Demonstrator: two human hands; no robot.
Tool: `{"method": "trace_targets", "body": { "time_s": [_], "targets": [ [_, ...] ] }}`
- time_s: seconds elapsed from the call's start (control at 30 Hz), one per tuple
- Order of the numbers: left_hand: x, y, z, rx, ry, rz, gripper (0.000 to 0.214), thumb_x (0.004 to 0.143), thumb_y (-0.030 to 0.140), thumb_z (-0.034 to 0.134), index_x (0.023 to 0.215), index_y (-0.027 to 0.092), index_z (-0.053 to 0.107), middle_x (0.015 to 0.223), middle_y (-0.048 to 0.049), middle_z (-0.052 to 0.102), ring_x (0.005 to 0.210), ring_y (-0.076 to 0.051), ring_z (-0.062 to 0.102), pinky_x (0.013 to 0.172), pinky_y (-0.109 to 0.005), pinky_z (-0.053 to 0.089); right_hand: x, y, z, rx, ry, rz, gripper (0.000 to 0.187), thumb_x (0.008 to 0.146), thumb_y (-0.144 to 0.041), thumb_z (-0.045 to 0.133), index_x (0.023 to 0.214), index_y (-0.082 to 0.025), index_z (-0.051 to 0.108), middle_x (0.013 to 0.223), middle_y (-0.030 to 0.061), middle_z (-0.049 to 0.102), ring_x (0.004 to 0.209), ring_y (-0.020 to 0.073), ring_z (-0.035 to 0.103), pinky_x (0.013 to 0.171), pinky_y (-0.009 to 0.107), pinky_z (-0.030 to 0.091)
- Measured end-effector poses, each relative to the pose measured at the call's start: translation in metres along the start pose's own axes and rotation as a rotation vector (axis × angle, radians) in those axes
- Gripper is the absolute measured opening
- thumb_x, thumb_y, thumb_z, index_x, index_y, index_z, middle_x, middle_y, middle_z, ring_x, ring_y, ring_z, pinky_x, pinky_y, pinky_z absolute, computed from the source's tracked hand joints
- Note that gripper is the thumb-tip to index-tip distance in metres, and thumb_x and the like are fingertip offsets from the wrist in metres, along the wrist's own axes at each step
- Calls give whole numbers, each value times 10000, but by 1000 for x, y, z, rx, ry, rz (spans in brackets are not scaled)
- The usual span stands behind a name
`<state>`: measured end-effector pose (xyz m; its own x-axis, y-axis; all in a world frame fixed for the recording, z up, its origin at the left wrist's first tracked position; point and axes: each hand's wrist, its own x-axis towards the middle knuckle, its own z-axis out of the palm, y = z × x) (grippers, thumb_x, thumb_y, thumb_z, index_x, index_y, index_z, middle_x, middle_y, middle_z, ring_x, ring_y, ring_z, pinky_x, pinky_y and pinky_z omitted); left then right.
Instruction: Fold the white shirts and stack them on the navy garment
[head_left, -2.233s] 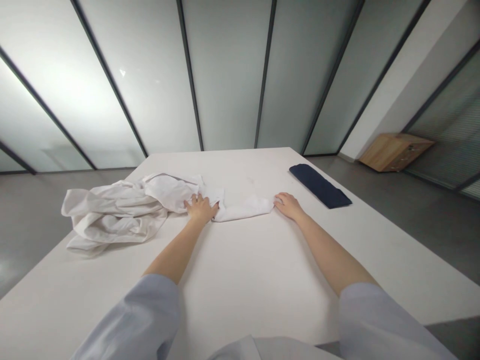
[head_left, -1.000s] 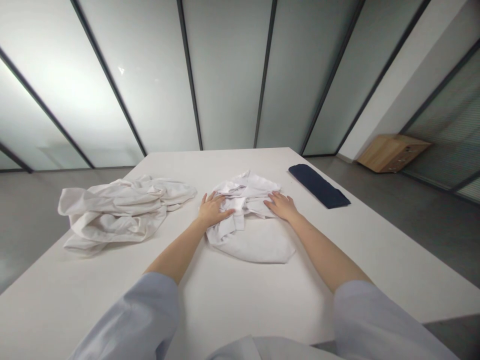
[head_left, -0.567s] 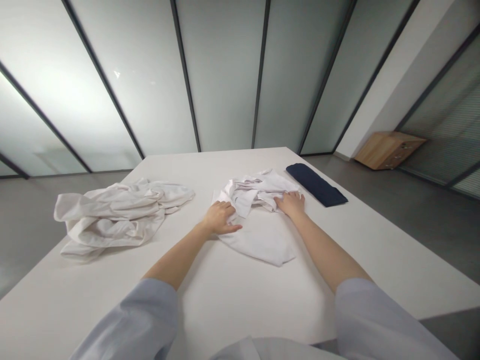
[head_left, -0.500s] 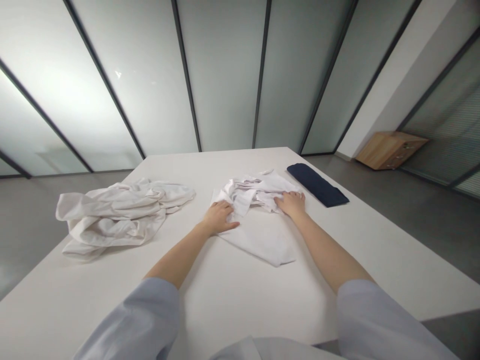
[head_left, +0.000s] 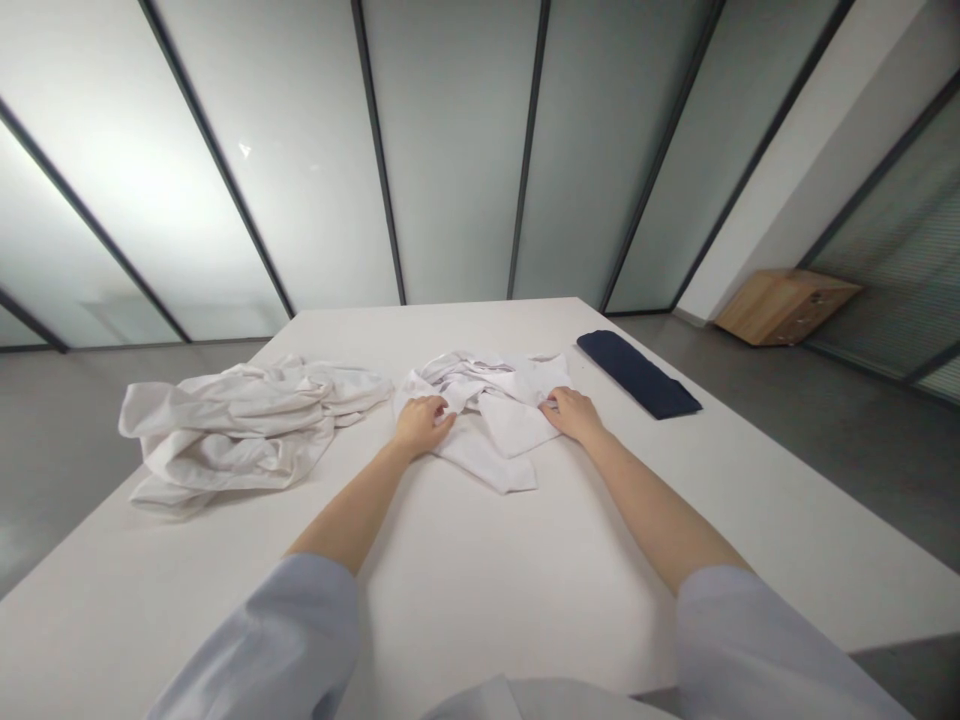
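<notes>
A crumpled white garment [head_left: 499, 410] lies on the white table in front of me, its folds bunched at the far side. One flap of it points toward me. At its left edge, my left hand [head_left: 421, 424] has its fingers curled into the fabric, with the thumb to the right. My right hand [head_left: 574, 412] pinches the right edge, and its fingertips are partly hidden in the cloth.
A larger heap of white cloth [head_left: 240, 430] rests at the table's left side, partly along the edge. Folded dark navy cloth [head_left: 637, 373] lies to the right. The white table [head_left: 517, 600] reaches toward frosted glass panels. Beyond it, a wooden cabinet [head_left: 784, 305] stands on the floor.
The white garment has shifted left and its near flap has drawn back and changed shape. My left hand has moved slightly left and curled; my right hand has moved a little left.
</notes>
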<state>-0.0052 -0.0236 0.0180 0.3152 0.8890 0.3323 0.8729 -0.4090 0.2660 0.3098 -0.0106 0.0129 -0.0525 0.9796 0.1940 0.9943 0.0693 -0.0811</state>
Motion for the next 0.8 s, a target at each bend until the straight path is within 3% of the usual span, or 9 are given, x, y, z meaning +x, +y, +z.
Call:
{"method": "trace_targets", "body": {
  "time_s": [0.07, 0.13, 0.27, 0.37, 0.5, 0.63, 0.8],
  "targets": [
    [-2, 7, 3, 66, -98, 59, 331, 858, 452, 531, 1022, 197, 663, 1059, -93, 691, 1035, -249, 610, 955, -391, 420, 0, 0, 0, 7, -8, 40, 341, 899, -381, 487, 1109, -156, 636, 1140, 133, 649, 1047, 262, 576, 860, 349, 400],
    [-3, 6, 6, 131, -118, 16, 384, 868, 485, 514, 1102, 209, 642, 1222, -103, 639, 1171, -267, 544, 1044, -440, 345, 1, 1, 0, -6, 6, 79, 381, 894, -407, 499, 1156, -157, 618, 1171, 148, 634, 1066, 276, 572, 865, 362, 403],
    [-2, -9, 8, 213, -84, -224, 447, 876, 489, 495, 1180, 180, 606, 1345, -146, 554, 1291, -324, 431, 1099, -531, 241, 2, 5, -2, -26, -8, 150, 389, 914, -442, 463, 1132, -176, 645, 1160, 156, 643, 1056, 275, 592, 824, 343, 423],
    [-1, -17, 5, 225, 20, -276, 442, 851, 434, 537, 1182, 151, 605, 1267, -169, 591, 1240, -341, 461, 1073, -517, 282, 3, 8, -4, -18, -63, 221, 360, 936, -417, 422, 1084, -188, 657, 1071, 140, 685, 975, 248, 636, 751, 305, 435],
    [0, -11, 1, 160, 153, -136, 311, 864, 338, 513, 1109, 194, 639, 1154, -118, 636, 1124, -285, 538, 987, -427, 388, 4, 9, -8, -25, -98, 267, 320, 943, -365, 412, 1072, -187, 646, 1023, 138, 700, 944, 239, 654, 731, 295, 435],
    [-1, 0, 3, 91, -19, 106, 286, 876, 338, 497, 1058, 185, 657, 1050, -96, 682, 1031, -244, 598, 935, -378, 432, 4, 7, -7, -5, -89, 266, 304, 934, -296, 403, 1087, -173, 636, 1031, 145, 701, 948, 242, 656, 719, 292, 437],
    [-3, 1, 7, 83, -111, 85, 321, 901, 383, 463, 1067, 204, 671, 1139, -87, 686, 1093, -243, 602, 1051, -424, 351, 4, 9, -1, 42, -39, 285, 314, 926, -267, 407, 1118, -168, 635, 1033, 142, 706, 953, 245, 656, 739, 291, 443]
  ]
}}
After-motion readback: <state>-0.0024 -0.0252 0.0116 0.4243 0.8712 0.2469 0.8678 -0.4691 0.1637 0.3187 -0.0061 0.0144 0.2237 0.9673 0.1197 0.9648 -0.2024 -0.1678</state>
